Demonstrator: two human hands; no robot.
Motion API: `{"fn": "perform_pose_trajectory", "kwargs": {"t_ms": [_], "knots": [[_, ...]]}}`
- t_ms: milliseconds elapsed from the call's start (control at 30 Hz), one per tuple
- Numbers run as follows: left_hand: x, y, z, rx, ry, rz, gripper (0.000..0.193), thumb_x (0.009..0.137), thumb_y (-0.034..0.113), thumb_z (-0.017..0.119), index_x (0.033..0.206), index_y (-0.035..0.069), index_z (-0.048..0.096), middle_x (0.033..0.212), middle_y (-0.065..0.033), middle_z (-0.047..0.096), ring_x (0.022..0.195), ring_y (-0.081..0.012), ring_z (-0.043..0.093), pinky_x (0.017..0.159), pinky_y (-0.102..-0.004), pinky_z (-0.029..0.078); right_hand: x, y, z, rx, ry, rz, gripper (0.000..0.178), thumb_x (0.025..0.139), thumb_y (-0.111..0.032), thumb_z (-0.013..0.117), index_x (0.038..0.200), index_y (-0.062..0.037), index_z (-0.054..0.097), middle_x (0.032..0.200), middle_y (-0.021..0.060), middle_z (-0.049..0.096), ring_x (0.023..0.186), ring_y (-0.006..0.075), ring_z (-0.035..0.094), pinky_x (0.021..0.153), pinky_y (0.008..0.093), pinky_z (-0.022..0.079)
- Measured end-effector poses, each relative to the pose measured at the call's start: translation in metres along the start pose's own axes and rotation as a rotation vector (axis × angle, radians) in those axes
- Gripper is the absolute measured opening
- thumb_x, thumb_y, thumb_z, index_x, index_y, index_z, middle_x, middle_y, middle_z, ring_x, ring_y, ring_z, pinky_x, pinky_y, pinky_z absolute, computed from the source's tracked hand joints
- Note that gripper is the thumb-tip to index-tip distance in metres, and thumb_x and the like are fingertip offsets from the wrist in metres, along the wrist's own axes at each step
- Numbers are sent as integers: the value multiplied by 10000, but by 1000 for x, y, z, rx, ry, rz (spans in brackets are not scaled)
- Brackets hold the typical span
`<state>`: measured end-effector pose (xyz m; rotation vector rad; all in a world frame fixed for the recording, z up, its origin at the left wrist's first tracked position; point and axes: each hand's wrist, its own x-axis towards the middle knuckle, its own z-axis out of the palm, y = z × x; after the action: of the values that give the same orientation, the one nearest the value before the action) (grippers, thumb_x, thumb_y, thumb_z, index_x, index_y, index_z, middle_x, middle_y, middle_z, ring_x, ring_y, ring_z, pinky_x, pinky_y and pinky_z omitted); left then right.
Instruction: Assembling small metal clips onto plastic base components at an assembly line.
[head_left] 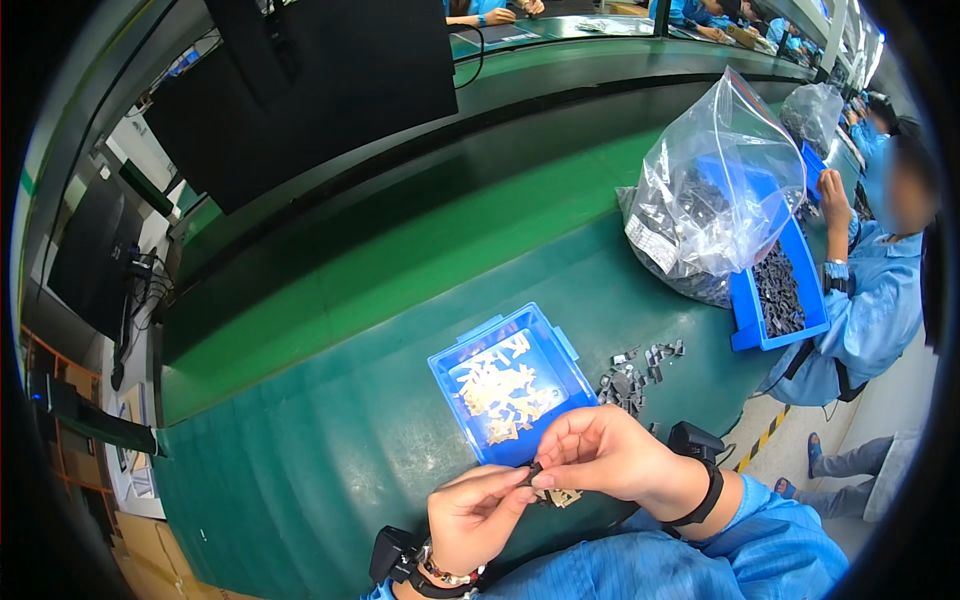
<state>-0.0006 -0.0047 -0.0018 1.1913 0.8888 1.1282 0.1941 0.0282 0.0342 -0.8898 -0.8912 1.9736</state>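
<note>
Between the fingertips of both hands is a small dark plastic part (533,474). My left hand (472,512) pinches it from the left, and my right hand (600,456) grips it from the right. Its exact shape is partly covered by the fingers. Just beyond the hands sits a blue bin (453,372) holding many small cream-coloured pieces (500,388). A few tan pieces (562,497) lie on the table under my right hand. To the right of the bin, a loose pile of small dark grey parts (626,384) is spread on the green table (330,440).
A large clear plastic bag (690,215) of dark parts stands at the back right, beside a long blue bin (812,318) of dark parts. A co-worker in blue (870,300) is at the right. A black monitor (310,90) overhangs the far left.
</note>
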Motion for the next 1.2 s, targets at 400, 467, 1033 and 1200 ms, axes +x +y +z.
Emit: {"fn": "perform_pose_trajectory", "kwargs": {"t_ms": [400, 467, 1033, 1200], "knots": [[-3, -5, -3, -106, -1, 62, 231, 833, -133, 652, 1056, -76, 669, 985, -201, 681, 817, -218, 706, 705, -293, 591, 1, 13, -7, 450, -168, 96, 156, 872, 32, 664, 1026, 40, 642, 936, 140, 701, 872, 202, 690, 777, 276, 548], [-5, -3, -3, -63, 16, 91, 229, 827, -132, 661, 1049, -75, 671, 974, -203, 682, 799, -216, 707, 686, -291, 593, 1, 14, -5, 474, -173, 126, 157, 877, 27, 659, 1033, 36, 640, 943, 147, 701, 869, 205, 692, 772, 275, 547], [-4, -7, -3, -259, -94, -28, 534, 830, -160, 632, 1325, -29, 481, 1031, -187, 677, 887, -230, 696, 779, -317, 581, -5, -1, -1, -790, -211, -648, 298, 806, 18, 712, 1100, -2, 666, 935, 103, 637, 813, 231, 639, 703, 308, 519], [1, 11, 2, -393, -99, -224, 598, 872, -145, 570, 1410, -12, 346, 948, -194, 682, 866, -246, 690, 783, -356, 573, -14, 4, 3, -942, -172, -776, 296, 790, -12, 719, 1078, -12, 647, 920, 100, 614, 797, 271, 608, 692, 354, 499]]}}
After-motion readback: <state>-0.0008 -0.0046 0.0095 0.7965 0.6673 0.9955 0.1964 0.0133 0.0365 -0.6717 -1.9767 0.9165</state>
